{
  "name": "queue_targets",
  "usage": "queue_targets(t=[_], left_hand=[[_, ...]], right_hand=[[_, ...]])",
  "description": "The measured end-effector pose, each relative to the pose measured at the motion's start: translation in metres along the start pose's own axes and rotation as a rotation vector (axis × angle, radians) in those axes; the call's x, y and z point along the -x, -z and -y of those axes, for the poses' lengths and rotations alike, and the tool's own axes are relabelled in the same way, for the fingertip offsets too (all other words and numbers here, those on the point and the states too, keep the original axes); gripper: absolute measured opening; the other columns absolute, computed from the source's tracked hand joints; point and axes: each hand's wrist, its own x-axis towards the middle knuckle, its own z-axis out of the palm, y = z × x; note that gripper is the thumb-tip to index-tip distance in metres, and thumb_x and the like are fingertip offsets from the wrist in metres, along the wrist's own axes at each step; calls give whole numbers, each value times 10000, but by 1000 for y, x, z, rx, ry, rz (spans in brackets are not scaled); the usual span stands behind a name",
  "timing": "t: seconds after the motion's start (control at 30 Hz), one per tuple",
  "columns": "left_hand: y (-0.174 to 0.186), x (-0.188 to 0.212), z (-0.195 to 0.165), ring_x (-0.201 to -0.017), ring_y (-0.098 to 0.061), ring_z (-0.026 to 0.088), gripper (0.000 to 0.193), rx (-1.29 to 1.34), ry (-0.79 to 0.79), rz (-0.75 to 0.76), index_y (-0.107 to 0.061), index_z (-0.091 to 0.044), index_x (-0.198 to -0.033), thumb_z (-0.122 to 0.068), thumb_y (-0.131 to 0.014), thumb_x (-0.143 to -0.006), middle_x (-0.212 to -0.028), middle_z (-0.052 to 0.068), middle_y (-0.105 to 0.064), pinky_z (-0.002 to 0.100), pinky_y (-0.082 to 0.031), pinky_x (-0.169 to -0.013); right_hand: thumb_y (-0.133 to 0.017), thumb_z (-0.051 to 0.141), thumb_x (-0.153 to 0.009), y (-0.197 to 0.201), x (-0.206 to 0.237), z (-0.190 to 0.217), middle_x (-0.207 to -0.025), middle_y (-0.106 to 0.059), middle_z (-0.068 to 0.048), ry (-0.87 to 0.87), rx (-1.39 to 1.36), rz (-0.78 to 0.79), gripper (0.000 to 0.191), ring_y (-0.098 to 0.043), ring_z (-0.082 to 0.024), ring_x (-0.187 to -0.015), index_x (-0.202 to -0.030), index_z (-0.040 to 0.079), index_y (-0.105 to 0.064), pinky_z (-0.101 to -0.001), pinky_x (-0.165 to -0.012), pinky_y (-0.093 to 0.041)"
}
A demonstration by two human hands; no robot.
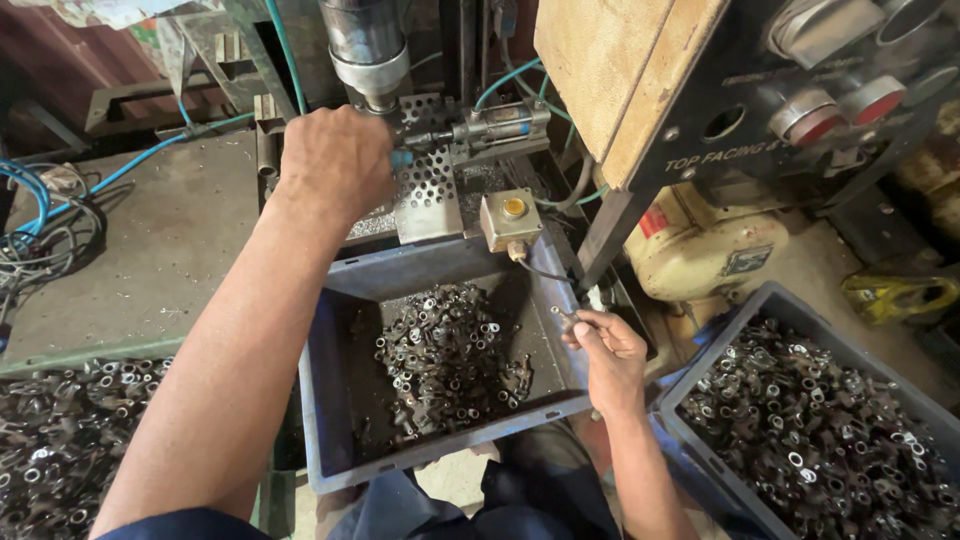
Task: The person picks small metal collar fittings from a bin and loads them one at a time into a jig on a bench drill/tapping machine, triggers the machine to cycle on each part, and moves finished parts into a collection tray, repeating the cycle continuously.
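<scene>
Grey and worn, the metal bench [150, 250] stretches on my left side, with blue hoses [130, 165] and a bundle of cables [45, 235] lying on it. I sit close in front of a small machine, and its steel spindle [368, 50] hangs down just above the perforated plate [430, 190].

My left hand [335, 160] is up at this plate, right under the spindle. It is closed like a loose fist with the back turned to me, so I cannot tell what its fingers have hold of, if anything. My right hand [610, 350] is lower, over the right rim of the grey bin [340, 400] between my knees. Its thumb and first fingers are pinched together on one small metal part [568, 316].

I judge that the step in hand is the feeding of the machine: one piece is at the fixture, and the next piece waits in my right hand. The next move calls for a careful placing of such a small piece under the spindle, with my fingers kept away from it.

More of the same small ring-shaped parts [445, 360] lie in a heap inside the grey bin. A second bin [810, 430] at my right is nearly full of them, and another pile [60, 440] lies at my lower left. A box with a yellow button [512, 212] sits behind the grey bin, and a dark control panel [780, 110] with round buttons is at the upper right.
</scene>
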Motion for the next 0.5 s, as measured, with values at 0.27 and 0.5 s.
queue_targets(t=[0.27,0.5], left_hand=[[-32,-3,25,-877,-734,392,185,222,-27,-47,-801,-117,-936,-169,-740,-770,-903,208,-750,482,-575,-801],[-108,79,65,-866,-745,250,245,1133,98,-210,-756,-59,-1082,-64,-698,-844,-947,139,-787,346,-571,-809]], right_hand=[[-683,3,-956,-1,3,-1,-974,-748,-110,8,88,20,226,-701,-166,-825,-1178,-39,-703,-295,-766,-560],[-692,22,-948,-13,-2,10,-985,-752,-123,-41,130,-37,238,-705,-186,-831,-1175,-46,-712,-307,-740,-544]])
